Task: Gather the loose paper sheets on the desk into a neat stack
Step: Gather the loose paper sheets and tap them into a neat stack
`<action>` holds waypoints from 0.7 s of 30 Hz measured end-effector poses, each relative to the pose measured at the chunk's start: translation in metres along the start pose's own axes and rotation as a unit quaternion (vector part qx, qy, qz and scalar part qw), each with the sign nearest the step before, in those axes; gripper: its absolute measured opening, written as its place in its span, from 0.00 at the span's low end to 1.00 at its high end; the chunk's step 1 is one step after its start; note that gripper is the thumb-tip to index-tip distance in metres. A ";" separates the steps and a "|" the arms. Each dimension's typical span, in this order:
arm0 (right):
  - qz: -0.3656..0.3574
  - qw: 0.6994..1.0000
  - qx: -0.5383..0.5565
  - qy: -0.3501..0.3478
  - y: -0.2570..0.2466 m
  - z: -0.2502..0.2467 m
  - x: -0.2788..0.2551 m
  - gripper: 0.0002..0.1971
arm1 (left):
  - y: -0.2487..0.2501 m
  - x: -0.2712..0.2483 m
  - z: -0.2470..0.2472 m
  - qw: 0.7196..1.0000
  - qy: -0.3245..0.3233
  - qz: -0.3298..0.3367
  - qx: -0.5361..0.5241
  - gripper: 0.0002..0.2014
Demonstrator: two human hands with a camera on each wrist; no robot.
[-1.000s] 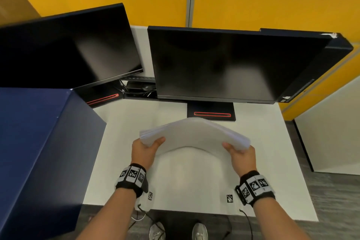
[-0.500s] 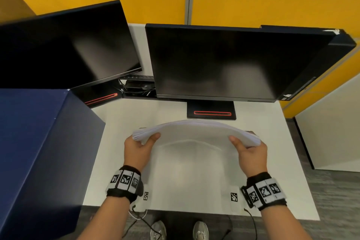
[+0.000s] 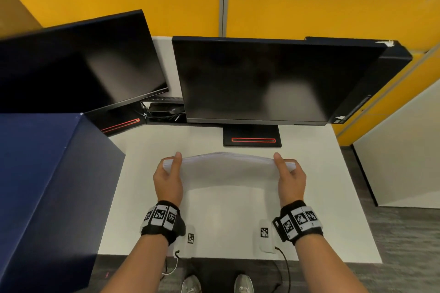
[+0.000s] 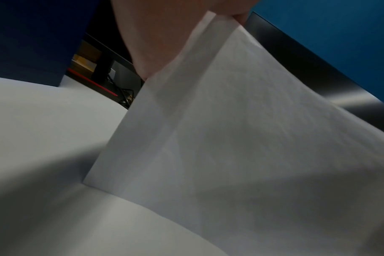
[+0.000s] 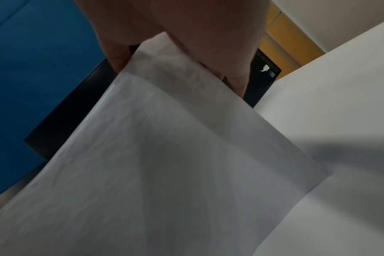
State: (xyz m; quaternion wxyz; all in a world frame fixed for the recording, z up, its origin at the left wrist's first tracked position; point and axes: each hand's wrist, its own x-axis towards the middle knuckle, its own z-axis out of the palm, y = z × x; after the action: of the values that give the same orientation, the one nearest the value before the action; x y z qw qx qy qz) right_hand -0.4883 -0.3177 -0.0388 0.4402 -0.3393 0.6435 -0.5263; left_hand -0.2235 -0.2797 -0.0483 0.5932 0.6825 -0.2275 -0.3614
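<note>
Since both wrist views are mostly filled by paper, neither shows the whole stack, and the lower fingers stay hidden under the sheets in the head view. Paper stack [image 3: 227, 167] is held upright on its long edge over the white desk [image 3: 147, 150], bowed upward in the middle, in front of the centre monitor's base [image 3: 252, 135]. Left hand [image 3: 167, 179] pinches the left end, thumb on the near face; right hand [image 3: 291, 179] pinches the right end likewise. Left wrist view shows the stack's [image 4: 241, 138] bottom corner touching the desk [image 4: 44, 112], with the left hand [image 4: 156, 39] gripping the top. Right wrist view shows the right hand [image 5: 186, 34], fingers curled round the top of the stack [image 5: 164, 155]. Sheets look plain white, slightly translucent, edges roughly aligned; sheet count cannot be told.
</note>
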 end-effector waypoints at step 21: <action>-0.253 0.870 -0.319 -0.279 -0.084 0.030 -0.017 0.06 | 0.162 -0.020 0.042 0.755 -0.296 0.424 0.403 0.10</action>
State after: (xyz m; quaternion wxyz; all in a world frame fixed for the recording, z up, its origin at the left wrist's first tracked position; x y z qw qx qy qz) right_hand -0.4569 -0.3320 0.0446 0.3209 -0.7451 0.5191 -0.2689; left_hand -0.2493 -0.3231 0.1121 0.2587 0.5512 -0.7823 -0.1313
